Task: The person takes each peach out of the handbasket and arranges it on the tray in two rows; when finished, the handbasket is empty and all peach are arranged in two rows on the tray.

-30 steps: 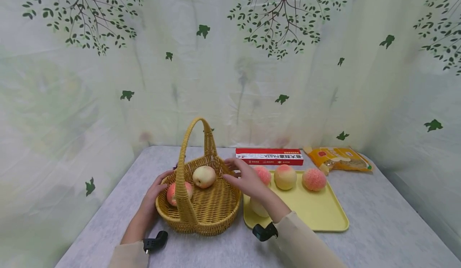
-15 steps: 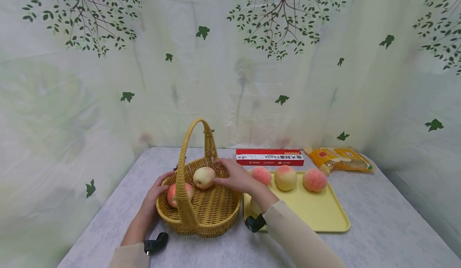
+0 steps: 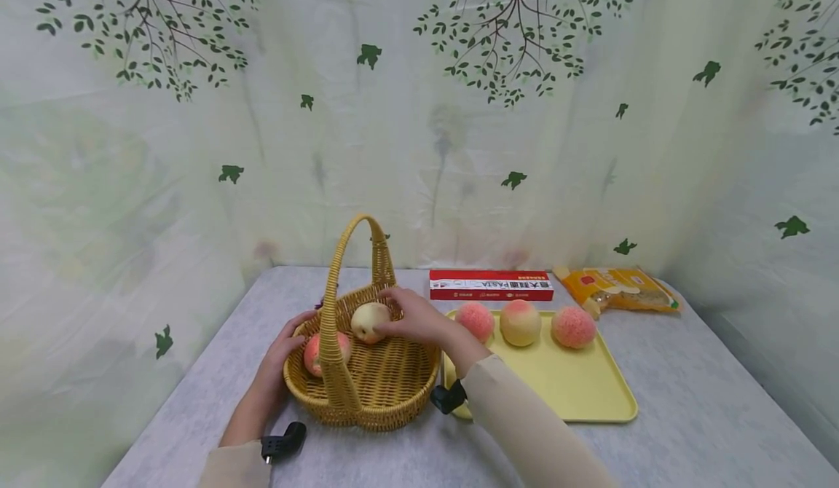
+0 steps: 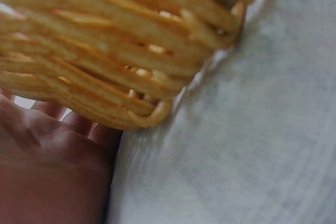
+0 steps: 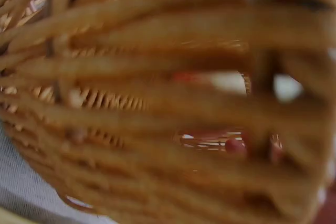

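A tan wicker basket [image 3: 387,400] with a tall arched handle stands on the table. My left hand [image 3: 283,346] holds its left side, thumb by the rim; the left wrist view has the palm [image 4: 47,150] beside the woven wall [image 4: 105,51]. Inside, at the back, lies a pale peach [image 3: 364,322]; my right hand [image 3: 416,319] reaches over the right rim and grips it, thumb in front, fingers behind. A redder peach [image 3: 313,357] sits at the left, partly behind the handle. Woven wall [image 5: 157,98] fills the right wrist view, hiding most of that hand.
Right of the basket lies a yellow tray [image 3: 564,393] with a pink peach [image 3: 475,320], a cream-and-pink peach [image 3: 521,322] and another pink one [image 3: 574,327]. Behind are a red pasta box [image 3: 491,285] and an orange food bag [image 3: 619,290]. A printed curtain [image 3: 419,146] hangs behind.
My right hand has moved left from the basket's right rim to the pale peach and taken hold of it. My left hand has stayed on the basket. The forearm now covers the tray's pale front fruit.
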Tool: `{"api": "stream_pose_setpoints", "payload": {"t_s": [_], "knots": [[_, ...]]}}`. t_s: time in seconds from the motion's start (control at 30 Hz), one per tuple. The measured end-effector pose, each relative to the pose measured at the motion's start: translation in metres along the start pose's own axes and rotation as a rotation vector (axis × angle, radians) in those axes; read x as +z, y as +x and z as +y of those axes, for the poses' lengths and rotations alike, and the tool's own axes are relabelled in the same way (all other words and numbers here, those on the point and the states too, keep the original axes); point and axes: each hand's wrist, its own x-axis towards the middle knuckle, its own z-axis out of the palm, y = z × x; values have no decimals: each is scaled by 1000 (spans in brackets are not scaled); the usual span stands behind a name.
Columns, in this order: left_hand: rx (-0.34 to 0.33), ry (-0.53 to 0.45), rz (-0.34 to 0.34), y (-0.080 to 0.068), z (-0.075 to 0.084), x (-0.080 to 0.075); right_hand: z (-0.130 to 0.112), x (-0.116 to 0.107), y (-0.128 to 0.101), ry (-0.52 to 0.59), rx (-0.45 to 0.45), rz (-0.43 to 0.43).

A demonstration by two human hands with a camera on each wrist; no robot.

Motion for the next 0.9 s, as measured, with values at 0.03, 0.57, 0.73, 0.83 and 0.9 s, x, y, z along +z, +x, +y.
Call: {"api": "stream_pose_setpoints", "payload": {"t_s": [0.03,0.57,0.73,0.83,0.9], "knots": [[-2,-2,1,0,0,0,0,1,1,3,3,-8],[-15,7,-3,-3,5,-1,-2,12,10,-72,-1,-69],[0,7,-2,-2,3,-1,-2,17,11,-104,-14,-76],[10,18,1,-1,2,0,-1,19,11,-79,0,-75],[11,23,5,0,1,0,-1,21,11,-65,11,-70]]}}
